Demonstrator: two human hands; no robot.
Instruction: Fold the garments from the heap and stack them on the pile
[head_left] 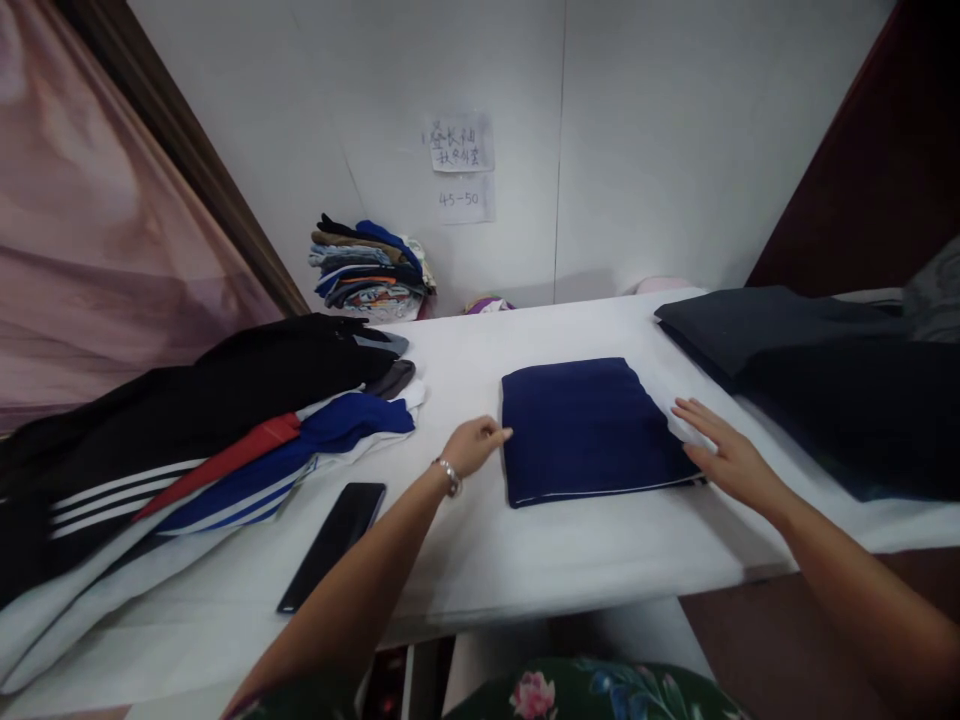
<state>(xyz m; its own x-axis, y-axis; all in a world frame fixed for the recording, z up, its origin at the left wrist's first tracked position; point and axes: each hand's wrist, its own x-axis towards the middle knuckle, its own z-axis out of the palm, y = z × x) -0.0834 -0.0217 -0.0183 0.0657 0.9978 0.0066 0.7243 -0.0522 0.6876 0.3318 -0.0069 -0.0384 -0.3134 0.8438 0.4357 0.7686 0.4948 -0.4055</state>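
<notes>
A navy blue garment [585, 430], folded into a flat near-square with a thin pale line along its front edge, lies on the white-covered table [450, 560]. At its left edge is my left hand [474, 446], fingers curled and thumb and forefinger pinching the cloth's border. My right hand [724, 455] is at the right edge, its fingers stretched out and slightly apart, with the palm turned toward the cloth. Whether its fingertips touch the fabric is hard to tell. A bracelet [450, 477] circles my left wrist.
Left lie long heaped clothes, including a black striped garment [187, 410] and a blue one [352, 420]. A phone [334, 545] rests near my left forearm. Dark garments [825, 390] spread at right. Behind the table is a folded clothes stack [367, 265]; handwritten papers [459, 145] hang on the wall.
</notes>
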